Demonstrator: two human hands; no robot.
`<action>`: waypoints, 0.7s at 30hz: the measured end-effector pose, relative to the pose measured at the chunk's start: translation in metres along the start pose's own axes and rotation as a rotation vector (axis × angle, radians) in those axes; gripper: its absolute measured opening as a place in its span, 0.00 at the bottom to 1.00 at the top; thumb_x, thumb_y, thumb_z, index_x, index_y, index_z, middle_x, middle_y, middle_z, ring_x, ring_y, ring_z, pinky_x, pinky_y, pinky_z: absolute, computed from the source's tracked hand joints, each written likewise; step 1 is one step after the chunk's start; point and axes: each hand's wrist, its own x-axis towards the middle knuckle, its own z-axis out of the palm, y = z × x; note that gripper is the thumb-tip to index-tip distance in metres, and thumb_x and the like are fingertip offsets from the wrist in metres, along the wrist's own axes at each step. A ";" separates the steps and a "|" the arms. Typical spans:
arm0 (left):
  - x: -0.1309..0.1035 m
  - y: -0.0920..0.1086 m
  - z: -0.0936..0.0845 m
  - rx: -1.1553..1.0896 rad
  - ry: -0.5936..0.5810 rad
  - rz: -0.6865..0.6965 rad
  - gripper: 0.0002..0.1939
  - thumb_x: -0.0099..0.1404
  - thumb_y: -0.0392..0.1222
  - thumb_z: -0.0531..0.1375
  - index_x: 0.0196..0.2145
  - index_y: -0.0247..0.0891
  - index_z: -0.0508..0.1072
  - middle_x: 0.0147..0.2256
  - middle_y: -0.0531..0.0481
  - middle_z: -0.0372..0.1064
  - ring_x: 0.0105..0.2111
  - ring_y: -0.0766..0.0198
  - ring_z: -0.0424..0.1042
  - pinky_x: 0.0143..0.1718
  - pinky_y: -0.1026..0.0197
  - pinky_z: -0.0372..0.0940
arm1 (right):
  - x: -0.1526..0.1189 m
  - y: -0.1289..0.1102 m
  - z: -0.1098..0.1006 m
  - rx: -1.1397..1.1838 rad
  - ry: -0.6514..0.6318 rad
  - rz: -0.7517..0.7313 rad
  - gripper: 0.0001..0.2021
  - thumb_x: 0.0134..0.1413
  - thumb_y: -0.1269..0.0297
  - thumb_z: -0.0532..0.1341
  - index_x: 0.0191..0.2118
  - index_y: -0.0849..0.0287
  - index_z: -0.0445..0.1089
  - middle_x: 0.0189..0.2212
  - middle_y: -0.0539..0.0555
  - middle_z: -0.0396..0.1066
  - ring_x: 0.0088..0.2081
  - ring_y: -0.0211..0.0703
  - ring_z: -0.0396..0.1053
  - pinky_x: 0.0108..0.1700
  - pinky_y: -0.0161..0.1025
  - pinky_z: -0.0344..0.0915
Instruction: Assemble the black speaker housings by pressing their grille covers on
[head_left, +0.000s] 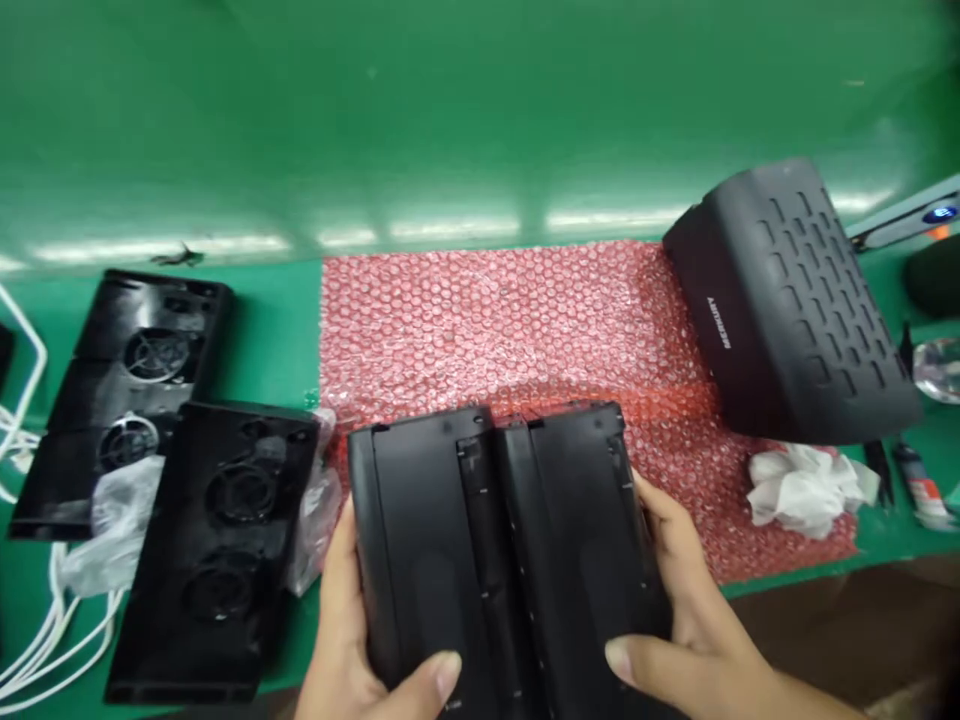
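Your left hand (352, 640) is holding the left case (427, 540), with the fingers along its outer side and the thumb laid across its face. Your right hand (697, 630) grips the right case (581, 540) the same way, with the thumb pressed to the face near the outer edge. The two black cases sit side by side between your hands at the bottom middle of the view, a dark groove running between them; their lower ends are cut off, so you cannot tell whether they join there. Their top edges overlap the near part of the pink bubble wrap (480, 320) spread on the green table (270, 310). At the wrap's right end a slotted black box (795, 310) marked MERCURY stands at a slant, with a crumpled white tissue (810, 490) just below it and a small bottle (924, 490) to the right of that. On your left lie two black shells, each with a pair of round rings; the near shell (187, 600) covers a corner of the far shell (75, 430) in view. Clear plastic (120, 515) lies between them, and white cables (57, 570) run off towards the lower left.
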 end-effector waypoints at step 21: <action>0.003 0.001 0.003 0.011 -0.088 0.199 0.56 0.47 0.45 0.70 0.68 0.49 0.45 0.63 0.54 0.56 0.62 0.46 0.56 0.65 0.49 0.54 | 0.010 -0.011 0.001 -0.025 0.009 -0.147 0.42 0.44 0.58 0.68 0.63 0.48 0.46 0.63 0.52 0.53 0.64 0.51 0.52 0.65 0.50 0.52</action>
